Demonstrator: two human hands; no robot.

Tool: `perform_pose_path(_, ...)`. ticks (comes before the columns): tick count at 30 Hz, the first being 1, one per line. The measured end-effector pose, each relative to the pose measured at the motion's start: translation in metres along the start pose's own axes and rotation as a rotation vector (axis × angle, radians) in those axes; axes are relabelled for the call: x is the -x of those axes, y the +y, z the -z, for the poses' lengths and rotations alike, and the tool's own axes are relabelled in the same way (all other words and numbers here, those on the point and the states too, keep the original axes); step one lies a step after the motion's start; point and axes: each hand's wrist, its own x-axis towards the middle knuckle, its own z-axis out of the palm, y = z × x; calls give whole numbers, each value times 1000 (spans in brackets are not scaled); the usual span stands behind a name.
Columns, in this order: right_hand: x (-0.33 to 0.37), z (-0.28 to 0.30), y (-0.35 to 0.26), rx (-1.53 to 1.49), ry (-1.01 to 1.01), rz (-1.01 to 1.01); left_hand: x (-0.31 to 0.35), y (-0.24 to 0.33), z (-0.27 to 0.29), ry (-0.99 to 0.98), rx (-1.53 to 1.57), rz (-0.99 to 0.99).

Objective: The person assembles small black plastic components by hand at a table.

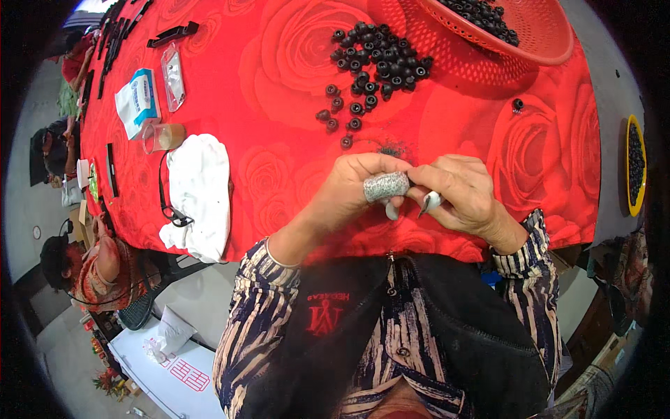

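Note:
My left hand (343, 187) and my right hand (457, 194) meet over the near part of the table, fingers closed. A speckled grey wrap (386, 186) covers a finger of my left hand. Pinched between the fingertips is a small black part (410, 179), mostly hidden. At my right fingers sit a white piece or wrap (433, 200) and a thin, dark, pointed piece (423, 204); what it belongs to is hidden. Dark crumbs (393, 149) lie just beyond my hands. Farther off spreads a pile of small black round parts (382, 57) with holes in them.
A red perforated basket (541, 43) holding black parts stands far right, one loose part (518, 105) near it. On the left lie a white cloth (199, 188), a cup (165, 137) and a blue-white packet (137, 103). A yellow-rimmed container (632, 199) sits beyond the table's right edge. Other people are at the left.

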Motion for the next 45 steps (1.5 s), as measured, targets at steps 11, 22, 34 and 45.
perform_pose_path(11,-7,13,-6,-258,-126,-497,6,2,-1,96,-237,-269)
perform_pose_path(22,-7,7,-7,-222,-128,-521,8,-2,-5,125,-283,-259)
perform_pose_path(34,-9,9,-3,-249,-154,-477,7,-4,-3,78,-224,-217)
perform_pose_path(45,-10,13,1,-263,-231,-448,10,-3,-4,56,-221,-211)
